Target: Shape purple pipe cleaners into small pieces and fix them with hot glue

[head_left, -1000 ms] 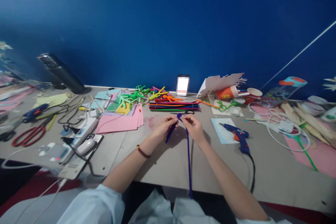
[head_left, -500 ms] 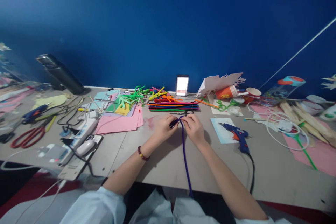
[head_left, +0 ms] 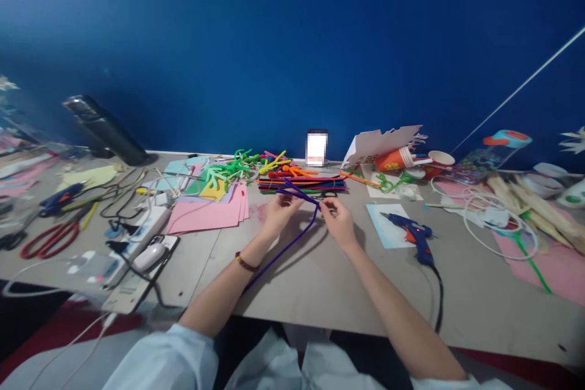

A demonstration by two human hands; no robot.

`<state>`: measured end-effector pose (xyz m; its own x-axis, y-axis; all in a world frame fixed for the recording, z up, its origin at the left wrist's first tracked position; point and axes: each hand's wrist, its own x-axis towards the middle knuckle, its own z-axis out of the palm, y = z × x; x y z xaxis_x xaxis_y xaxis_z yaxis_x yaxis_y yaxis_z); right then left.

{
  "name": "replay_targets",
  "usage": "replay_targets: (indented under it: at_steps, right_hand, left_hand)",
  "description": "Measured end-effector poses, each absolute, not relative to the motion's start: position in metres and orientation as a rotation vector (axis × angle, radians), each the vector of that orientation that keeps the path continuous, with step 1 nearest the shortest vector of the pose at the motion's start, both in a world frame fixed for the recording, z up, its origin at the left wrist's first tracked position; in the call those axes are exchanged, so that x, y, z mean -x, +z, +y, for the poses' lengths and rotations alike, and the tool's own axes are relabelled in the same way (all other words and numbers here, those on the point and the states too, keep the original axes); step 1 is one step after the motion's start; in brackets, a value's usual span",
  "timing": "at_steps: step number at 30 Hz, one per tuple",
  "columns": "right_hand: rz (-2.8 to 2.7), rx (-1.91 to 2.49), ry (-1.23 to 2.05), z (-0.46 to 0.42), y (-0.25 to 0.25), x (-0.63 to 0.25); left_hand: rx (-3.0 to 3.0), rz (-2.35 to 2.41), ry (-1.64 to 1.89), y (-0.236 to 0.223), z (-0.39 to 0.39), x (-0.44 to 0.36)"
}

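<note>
Purple pipe cleaners (head_left: 299,236) are stretched between my two hands above the table. My left hand (head_left: 280,214) is closed around the bundled strands, whose loose ends fan out past its fingers at the upper left. At the bundle's right end, my right hand (head_left: 338,219) pinches the spot where the strands meet. From there one long strand slants down to the left and passes by my left forearm. Just beyond my hands lies a stack of straight pipe cleaners (head_left: 301,184) in several colours, with small dark-handled scissors (head_left: 328,194) at its near edge.
A blue glue gun (head_left: 414,234) rests on a pale card to the right. Pink paper (head_left: 201,216), a power strip (head_left: 141,241) and red-handled scissors (head_left: 50,239) lie to the left. Green pipe-cleaner pieces (head_left: 233,167) and a small propped screen (head_left: 317,149) stand at the back.
The long purple strand has swung from hanging straight down to slanting left. My left hand has turned and shifted slightly left, and the fanned strand ends now show above it.
</note>
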<state>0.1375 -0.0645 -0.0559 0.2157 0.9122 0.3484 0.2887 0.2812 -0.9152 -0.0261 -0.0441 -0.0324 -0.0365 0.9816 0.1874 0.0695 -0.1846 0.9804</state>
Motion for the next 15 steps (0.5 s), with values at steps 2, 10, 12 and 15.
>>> replay_targets:
  at_steps: [2, 10, 12, 15]
  right_hand:
    - [-1.336, 1.252, 0.619, -0.067, -0.054, -0.135]
    - [-1.517, 1.177, 0.468, -0.075, -0.048, -0.127]
    - [-1.521, 1.175, 0.454, -0.076, -0.048, -0.127]
    - [-1.514, 1.162, 0.435, -0.076, -0.048, -0.127]
  left_hand:
    - [-1.216, 1.096, 1.176, -0.033, -0.048, 0.02]
    - [-1.059, 1.012, 1.153, -0.022, -0.062, 0.01]
    - [-1.078, 1.037, 1.155, -0.022, -0.061, 0.01]
    - [-1.131, 1.049, 1.185, -0.022, -0.061, 0.01]
